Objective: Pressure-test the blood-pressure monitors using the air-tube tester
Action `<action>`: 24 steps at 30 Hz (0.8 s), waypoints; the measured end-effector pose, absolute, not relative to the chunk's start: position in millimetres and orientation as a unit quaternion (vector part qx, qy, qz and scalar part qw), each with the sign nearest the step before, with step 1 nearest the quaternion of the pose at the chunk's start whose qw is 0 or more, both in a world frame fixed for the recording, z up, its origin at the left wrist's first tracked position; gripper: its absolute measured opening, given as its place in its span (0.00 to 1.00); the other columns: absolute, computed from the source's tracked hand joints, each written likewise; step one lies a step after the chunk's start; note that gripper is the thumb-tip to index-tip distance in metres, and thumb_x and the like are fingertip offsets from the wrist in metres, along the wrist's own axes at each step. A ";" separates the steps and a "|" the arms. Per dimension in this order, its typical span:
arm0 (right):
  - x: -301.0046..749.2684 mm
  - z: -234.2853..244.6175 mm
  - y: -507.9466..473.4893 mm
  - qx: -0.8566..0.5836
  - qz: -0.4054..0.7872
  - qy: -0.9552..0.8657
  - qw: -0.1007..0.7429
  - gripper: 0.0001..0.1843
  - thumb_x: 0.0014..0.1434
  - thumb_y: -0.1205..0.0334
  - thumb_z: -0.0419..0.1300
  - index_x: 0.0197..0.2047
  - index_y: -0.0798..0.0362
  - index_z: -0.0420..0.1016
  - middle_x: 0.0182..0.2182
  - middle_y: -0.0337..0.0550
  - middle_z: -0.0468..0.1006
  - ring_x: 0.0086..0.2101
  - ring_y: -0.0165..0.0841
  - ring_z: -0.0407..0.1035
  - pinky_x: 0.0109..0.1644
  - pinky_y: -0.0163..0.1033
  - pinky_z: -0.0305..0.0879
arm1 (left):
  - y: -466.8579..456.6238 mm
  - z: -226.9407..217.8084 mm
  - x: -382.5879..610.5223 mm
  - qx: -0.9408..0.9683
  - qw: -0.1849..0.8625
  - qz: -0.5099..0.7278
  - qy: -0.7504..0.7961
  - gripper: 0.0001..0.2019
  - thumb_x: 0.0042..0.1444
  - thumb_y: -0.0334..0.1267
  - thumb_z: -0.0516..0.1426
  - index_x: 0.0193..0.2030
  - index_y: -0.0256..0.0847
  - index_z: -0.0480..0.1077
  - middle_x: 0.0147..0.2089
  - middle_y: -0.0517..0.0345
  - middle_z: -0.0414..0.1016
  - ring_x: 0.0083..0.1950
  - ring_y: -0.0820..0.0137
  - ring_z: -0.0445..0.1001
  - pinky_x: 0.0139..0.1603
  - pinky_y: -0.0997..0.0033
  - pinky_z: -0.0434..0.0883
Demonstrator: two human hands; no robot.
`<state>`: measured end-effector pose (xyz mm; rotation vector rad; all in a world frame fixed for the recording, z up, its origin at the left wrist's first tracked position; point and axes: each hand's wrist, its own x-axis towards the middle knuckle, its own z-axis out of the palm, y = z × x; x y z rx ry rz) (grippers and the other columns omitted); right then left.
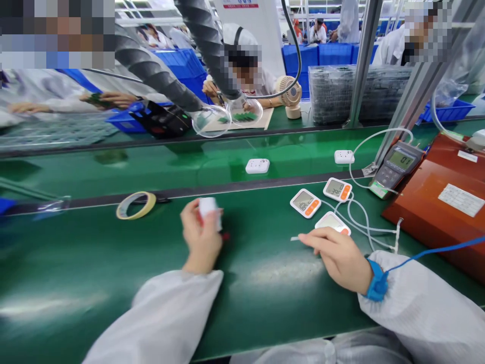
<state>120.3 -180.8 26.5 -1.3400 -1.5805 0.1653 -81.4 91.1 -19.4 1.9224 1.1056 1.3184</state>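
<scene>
My left hand (202, 237) is closed around a small white device (208, 206), blurred, raised over the green bench. A bit of red shows beside it. To the right, my right hand (337, 255), with a blue wrist strap (378, 281), pinches a thin whitish tube (294, 238) whose short end sticks out to the left. Just behind that hand lie white-and-orange digital meters: one (305, 203) at the left, another (337, 190) farther back, and a third (329, 220) partly covered by my fingers. Clear tubing (366, 217) runs from around them to a white connector (397, 235).
An orange-brown box (439, 187) stands at the right, with a grey handheld gauge (397, 164) leaning by it. A tape roll (135, 205) lies at the left. White devices (257, 166) rest on the conveyor belt (189, 172) behind. Metal posts (366, 65) and grey ducts (159, 76) rise beyond.
</scene>
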 end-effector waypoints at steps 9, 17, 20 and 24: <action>129.3 30.8 -175.6 -0.627 0.015 -0.582 0.518 0.08 0.68 0.65 0.56 0.38 0.51 0.76 0.32 0.41 0.80 0.33 0.32 0.75 0.40 0.38 0.71 | -85.7 -8.3 15.0 0.512 0.783 0.325 0.140 0.31 0.57 0.62 0.56 0.59 0.42 0.65 0.45 0.51 0.72 0.41 0.64 0.72 0.44 0.65 0.72; 131.2 25.2 -171.5 -0.645 0.068 -0.601 0.467 0.08 0.69 0.66 0.53 0.37 0.51 0.71 0.27 0.38 0.75 0.31 0.32 0.70 0.38 0.37 0.65 | -67.6 -3.6 7.9 0.481 0.834 0.229 0.144 0.31 0.58 0.60 0.57 0.59 0.38 0.67 0.37 0.53 0.72 0.33 0.68 0.71 0.34 0.69 0.71; 129.9 26.5 -173.4 -0.649 0.093 -0.605 0.451 0.09 0.70 0.65 0.52 0.37 0.51 0.70 0.28 0.38 0.75 0.31 0.32 0.68 0.37 0.37 0.64 | -68.6 -1.2 8.2 0.494 0.824 0.233 0.152 0.31 0.58 0.60 0.57 0.59 0.37 0.68 0.36 0.53 0.72 0.32 0.69 0.70 0.33 0.70 0.70; 129.1 27.5 -175.2 -0.650 0.098 -0.619 0.430 0.09 0.70 0.64 0.51 0.37 0.51 0.69 0.30 0.39 0.74 0.32 0.33 0.68 0.38 0.38 0.63 | -68.6 -1.7 6.7 0.504 0.817 0.236 0.151 0.29 0.60 0.58 0.56 0.58 0.37 0.69 0.36 0.54 0.72 0.31 0.70 0.69 0.32 0.72 0.69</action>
